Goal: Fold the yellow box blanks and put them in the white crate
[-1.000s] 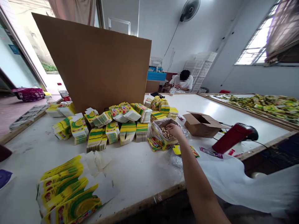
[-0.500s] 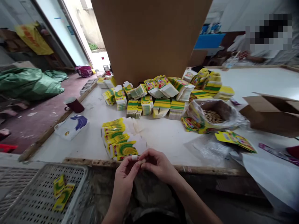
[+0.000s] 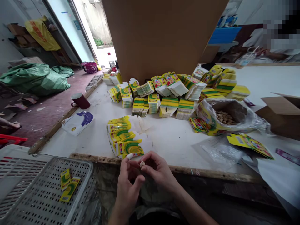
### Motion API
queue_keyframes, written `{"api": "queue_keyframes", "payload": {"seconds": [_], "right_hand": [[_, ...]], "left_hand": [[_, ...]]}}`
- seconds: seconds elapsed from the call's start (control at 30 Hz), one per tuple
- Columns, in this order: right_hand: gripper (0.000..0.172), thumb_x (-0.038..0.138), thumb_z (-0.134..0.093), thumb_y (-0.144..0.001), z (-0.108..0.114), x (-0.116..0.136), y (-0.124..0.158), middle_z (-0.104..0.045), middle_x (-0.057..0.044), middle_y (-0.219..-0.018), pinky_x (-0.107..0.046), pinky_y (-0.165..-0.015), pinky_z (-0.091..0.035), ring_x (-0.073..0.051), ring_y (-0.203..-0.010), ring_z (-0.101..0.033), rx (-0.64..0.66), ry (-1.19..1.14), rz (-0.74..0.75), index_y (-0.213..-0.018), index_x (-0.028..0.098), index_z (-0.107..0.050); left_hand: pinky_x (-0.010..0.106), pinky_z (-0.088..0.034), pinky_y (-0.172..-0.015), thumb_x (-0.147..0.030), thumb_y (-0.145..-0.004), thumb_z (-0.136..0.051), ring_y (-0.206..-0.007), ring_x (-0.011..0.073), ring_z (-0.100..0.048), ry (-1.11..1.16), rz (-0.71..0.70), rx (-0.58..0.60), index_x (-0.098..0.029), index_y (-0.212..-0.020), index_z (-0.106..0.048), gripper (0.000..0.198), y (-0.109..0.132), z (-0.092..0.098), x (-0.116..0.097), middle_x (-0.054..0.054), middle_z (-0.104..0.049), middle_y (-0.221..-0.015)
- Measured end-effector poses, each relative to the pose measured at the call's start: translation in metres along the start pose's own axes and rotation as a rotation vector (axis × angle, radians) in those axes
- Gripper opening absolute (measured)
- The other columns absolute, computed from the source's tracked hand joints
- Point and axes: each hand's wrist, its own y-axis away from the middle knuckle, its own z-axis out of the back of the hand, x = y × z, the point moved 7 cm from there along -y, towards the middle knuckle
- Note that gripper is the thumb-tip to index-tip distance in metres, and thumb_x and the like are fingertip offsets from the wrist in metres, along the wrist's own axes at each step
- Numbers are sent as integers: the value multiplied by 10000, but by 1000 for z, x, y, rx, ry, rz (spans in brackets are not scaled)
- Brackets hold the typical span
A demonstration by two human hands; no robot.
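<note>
- Stretching out in front of you, the worktop (image 3: 168,143) carries everything but your hands, which hang at its near edge.
- The open box (image 3: 209,125), lined with clear plastic and part filled with nuts (image 3: 225,118), stands beyond your hands and well to the right; your right hand is the nearer one to it.
- The spread of flat cartons (image 3: 124,137) lies just past your fingertips, a little to the left, so your left hand is nearer. The nearest carton runs its long side roughly left to right, with white flaps at its right end.
- Your left hand (image 3: 128,184) has its thumb spread away from the fingers, with no hold to be seen.
- Your right hand (image 3: 158,168) is the grip at work, pinching one small piece between thumb and fingers.
- That pale piece (image 3: 142,163), probably a nut, sits at the right fingertips, between the hands. It looks almost round from here, so you cannot read a long axis. Whether a left finger touches it, you cannot tell.
</note>
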Motion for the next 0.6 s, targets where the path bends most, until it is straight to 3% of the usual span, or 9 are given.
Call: {"api": "queue_keyframes", "payload": {"seconds": [0.07,0.1,0.23,0.33,0.5,0.6], "right_hand": [[102,208,-695,-754,-6,0,2,-612,24,-741,-226,-660,-450,-111,-690,-557,40,-27,1,-816,181,-619],[82,195,-681,-756,-9,0,2,-612,21,-736,-228,-658,-451,-113,-688,-556,60,-40,1,-812,177,-624],[73,222,-636,-785,-16,-1,5,-606,1,-718,-242,-644,-443,-124,-672,-540,48,0,51,-752,159,-618],[158,276,-592,-833,-16,-5,7,-588,-4,-693,-251,-644,-432,-129,-660,-526,3,27,72,-728,158,-596],[175,298,-605,-825,-13,-11,5,-593,-2,-683,-248,-638,-430,-126,-649,-527,-39,1,34,-718,159,-594],[126,254,-705,-728,-8,-14,0,-615,8,-689,-242,-643,-434,-121,-650,-539,-58,-62,-43,-728,160,-622]], "left_hand": [[276,-517,-700,-445,-595,-835,-773,226,-662,-186,-65,63,-156,-1291,-460,842,-1,-2,-5,52,-699,-877],[280,-514,-704,-442,-610,-824,-772,237,-667,-269,-78,103,-134,-1295,-469,831,-2,-4,-7,56,-705,-852],[267,-502,-697,-434,-850,-573,-819,247,-681,-469,-116,206,-106,-1107,-627,420,-5,-18,-14,77,-710,-770],[256,-497,-671,-445,-898,-480,-795,235,-687,-533,-114,175,-115,-990,-672,393,-6,-20,-13,87,-718,-780],[264,-503,-727,-485,-899,-475,-851,243,-686,-501,-68,193,-110,-1038,-667,443,-6,-17,-1,78,-715,-762],[290,-501,-835,-576,-883,-451,-984,256,-658,-322,-62,213,-94,-1227,-575,605,-6,-12,2,118,-725,-979]]}}
